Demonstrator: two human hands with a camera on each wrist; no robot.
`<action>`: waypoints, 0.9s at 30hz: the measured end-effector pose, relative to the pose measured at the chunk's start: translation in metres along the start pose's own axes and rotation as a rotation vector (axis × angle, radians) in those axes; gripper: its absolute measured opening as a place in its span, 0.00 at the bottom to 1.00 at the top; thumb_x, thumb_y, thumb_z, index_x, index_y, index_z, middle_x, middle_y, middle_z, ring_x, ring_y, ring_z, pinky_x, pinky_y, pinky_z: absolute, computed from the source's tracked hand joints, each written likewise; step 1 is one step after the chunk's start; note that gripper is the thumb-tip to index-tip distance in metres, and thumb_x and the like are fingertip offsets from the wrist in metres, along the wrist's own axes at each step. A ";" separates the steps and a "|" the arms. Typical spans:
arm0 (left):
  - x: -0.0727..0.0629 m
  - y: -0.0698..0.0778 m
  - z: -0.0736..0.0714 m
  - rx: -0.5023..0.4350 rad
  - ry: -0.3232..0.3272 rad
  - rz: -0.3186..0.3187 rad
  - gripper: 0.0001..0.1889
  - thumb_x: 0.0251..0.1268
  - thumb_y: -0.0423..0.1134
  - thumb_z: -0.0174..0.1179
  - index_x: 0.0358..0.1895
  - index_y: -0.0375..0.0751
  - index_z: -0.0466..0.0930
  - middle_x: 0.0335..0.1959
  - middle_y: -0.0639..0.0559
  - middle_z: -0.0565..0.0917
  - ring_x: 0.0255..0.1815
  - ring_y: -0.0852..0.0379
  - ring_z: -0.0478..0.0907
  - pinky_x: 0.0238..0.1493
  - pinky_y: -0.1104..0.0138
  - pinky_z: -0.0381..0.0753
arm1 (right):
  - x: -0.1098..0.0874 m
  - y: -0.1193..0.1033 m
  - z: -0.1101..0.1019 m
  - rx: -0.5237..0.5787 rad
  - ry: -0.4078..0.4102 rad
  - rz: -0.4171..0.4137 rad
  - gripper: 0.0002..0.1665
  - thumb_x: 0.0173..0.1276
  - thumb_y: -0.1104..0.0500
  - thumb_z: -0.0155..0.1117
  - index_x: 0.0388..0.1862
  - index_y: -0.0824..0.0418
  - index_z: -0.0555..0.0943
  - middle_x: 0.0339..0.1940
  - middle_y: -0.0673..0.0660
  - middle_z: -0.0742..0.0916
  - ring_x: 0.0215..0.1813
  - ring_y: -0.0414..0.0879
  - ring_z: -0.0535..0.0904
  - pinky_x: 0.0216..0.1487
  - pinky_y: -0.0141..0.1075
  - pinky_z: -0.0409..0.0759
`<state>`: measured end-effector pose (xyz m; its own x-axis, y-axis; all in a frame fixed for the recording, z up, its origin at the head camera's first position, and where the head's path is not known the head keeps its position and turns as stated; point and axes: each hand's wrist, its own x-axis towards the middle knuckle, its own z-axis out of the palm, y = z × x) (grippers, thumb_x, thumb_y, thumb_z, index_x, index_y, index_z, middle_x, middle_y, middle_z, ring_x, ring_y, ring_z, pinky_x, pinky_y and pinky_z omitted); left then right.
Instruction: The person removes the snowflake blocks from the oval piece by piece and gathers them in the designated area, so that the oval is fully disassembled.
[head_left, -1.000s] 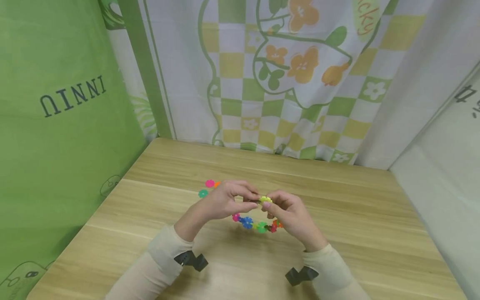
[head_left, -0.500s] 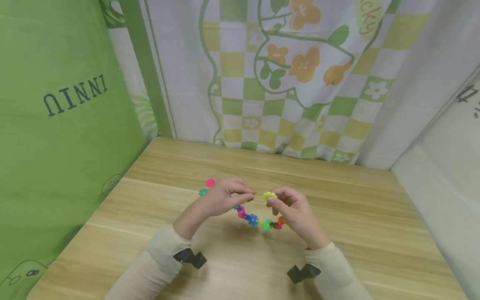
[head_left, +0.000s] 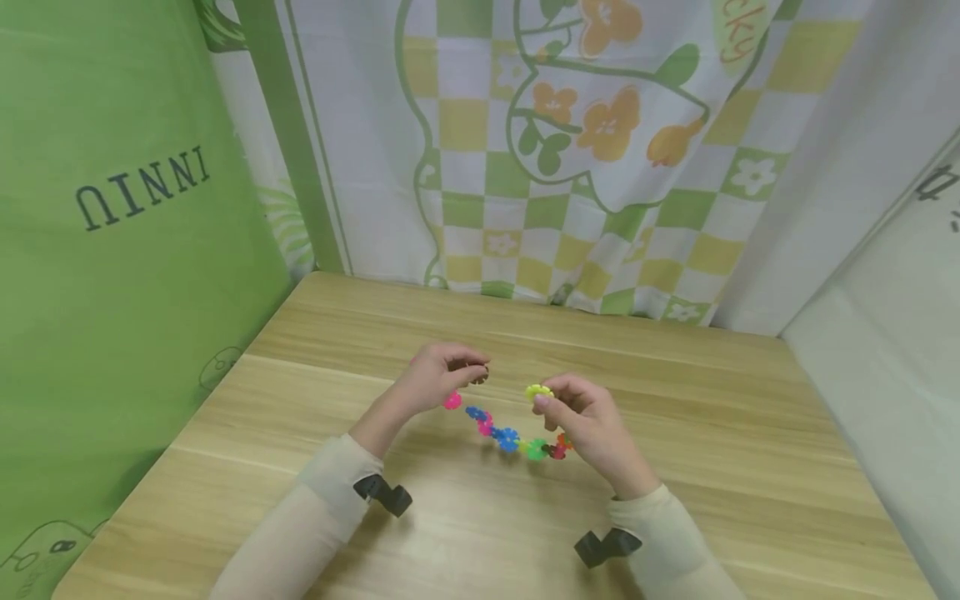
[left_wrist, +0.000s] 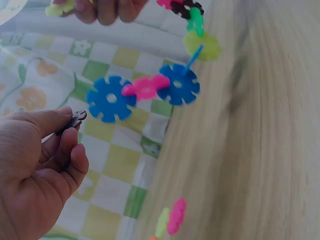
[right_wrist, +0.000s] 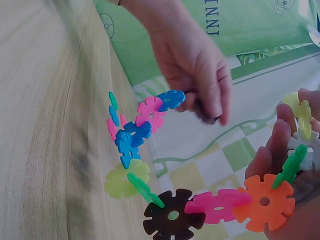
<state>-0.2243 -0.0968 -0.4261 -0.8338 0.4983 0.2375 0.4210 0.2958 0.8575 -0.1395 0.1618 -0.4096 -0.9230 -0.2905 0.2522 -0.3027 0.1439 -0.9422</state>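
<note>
My left hand (head_left: 435, 379) pinches a dark brown snowflake disc (left_wrist: 76, 119) between thumb and fingers, above the table. My right hand (head_left: 588, 421) pinches a yellow snowflake disc (head_left: 537, 391), a gap away to the right. From the right hand hangs a chain of interlocked snowflake discs (head_left: 507, 440), curving toward the left hand. Its colours show in the right wrist view: an orange disc (right_wrist: 264, 201), a pink disc (right_wrist: 218, 207), a black-brown disc (right_wrist: 174, 215), then green, yellow, blue and pink ones. A blue disc (left_wrist: 111, 99) ends the chain, apart from the brown one.
Loose discs lie on the wooden table (head_left: 675, 500) by the left hand, among them a pink disc (head_left: 452, 401); others are partly hidden behind that hand. A patterned curtain (head_left: 562, 208) closes off the back, and a green cloth (head_left: 135, 292) the left side.
The hands have drawn apart: the left hand has moved left and slightly back with the brown disc. My right hand has barely shifted, still pinching the yellow disc with the chain below.
</note>
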 end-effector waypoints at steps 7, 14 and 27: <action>0.011 -0.033 -0.001 0.066 -0.004 -0.086 0.13 0.67 0.33 0.62 0.51 0.33 0.83 0.40 0.50 0.86 0.39 0.55 0.83 0.39 0.66 0.83 | 0.000 0.001 -0.001 0.011 -0.010 0.003 0.08 0.73 0.59 0.62 0.43 0.64 0.81 0.35 0.58 0.84 0.30 0.48 0.77 0.26 0.38 0.78; 0.022 -0.057 0.003 0.202 -0.093 -0.154 0.14 0.65 0.31 0.62 0.53 0.36 0.82 0.41 0.52 0.85 0.43 0.57 0.81 0.45 0.67 0.81 | 0.000 0.002 -0.001 0.002 -0.013 0.019 0.09 0.73 0.58 0.62 0.43 0.64 0.81 0.35 0.60 0.84 0.30 0.48 0.77 0.27 0.38 0.78; 0.030 -0.063 0.006 0.236 -0.146 -0.175 0.15 0.60 0.27 0.64 0.51 0.33 0.83 0.39 0.50 0.87 0.44 0.55 0.83 0.51 0.63 0.79 | 0.000 0.007 -0.001 0.009 -0.005 0.010 0.09 0.73 0.59 0.62 0.43 0.64 0.81 0.35 0.60 0.84 0.29 0.47 0.77 0.27 0.38 0.78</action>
<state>-0.2738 -0.0954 -0.4753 -0.8482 0.5295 0.0136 0.3612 0.5594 0.7461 -0.1418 0.1644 -0.4164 -0.9248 -0.2936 0.2419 -0.2915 0.1383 -0.9465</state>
